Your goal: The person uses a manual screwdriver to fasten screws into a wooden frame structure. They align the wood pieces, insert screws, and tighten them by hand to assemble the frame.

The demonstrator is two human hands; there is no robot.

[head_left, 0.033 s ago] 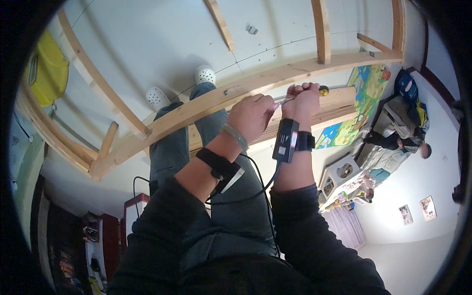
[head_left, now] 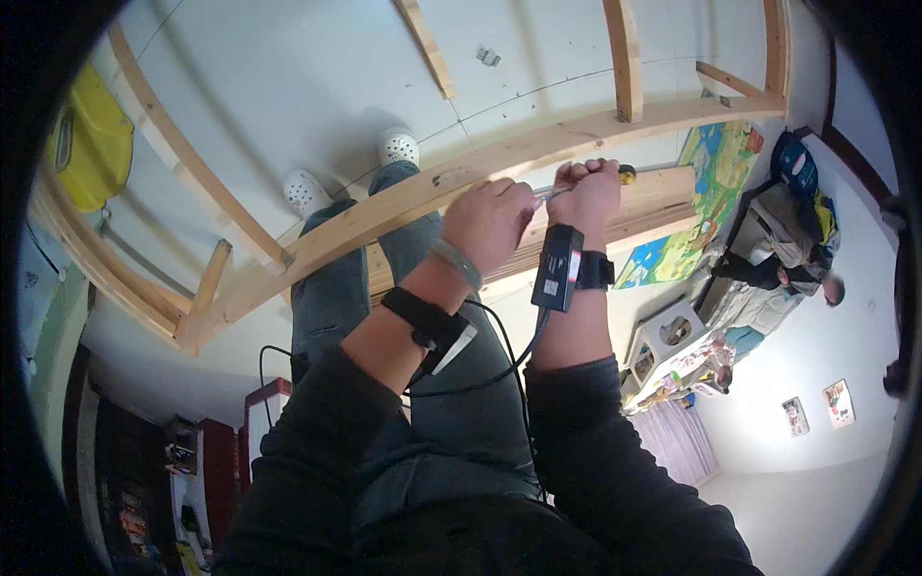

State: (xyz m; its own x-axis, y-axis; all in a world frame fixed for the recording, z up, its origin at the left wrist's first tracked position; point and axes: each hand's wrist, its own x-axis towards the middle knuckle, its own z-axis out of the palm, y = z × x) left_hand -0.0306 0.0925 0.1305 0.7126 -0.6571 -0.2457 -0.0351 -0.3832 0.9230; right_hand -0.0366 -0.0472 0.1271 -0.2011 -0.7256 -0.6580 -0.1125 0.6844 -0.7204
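Maybe leaving boards unused near joined frame.
Gripping tool in right hand, seemingly pinching tip with left hand.

Frame: pale wood, smooth, matt (knots vis.). Planks: wood, ditto finish. Hand tool: plastic hdl., smooth; thin shaft of bright metal. Floor: tile, smooth, slight sheen. Yellow case: plastic, semi-gloss. Clogs: matt plastic. Trousers: denim, matt. Sleeves: blk cloth, matt.

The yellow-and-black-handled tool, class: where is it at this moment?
In the head view, right of centre, the tool is gripped in the right hand, its handle end showing below the long wooden beam.
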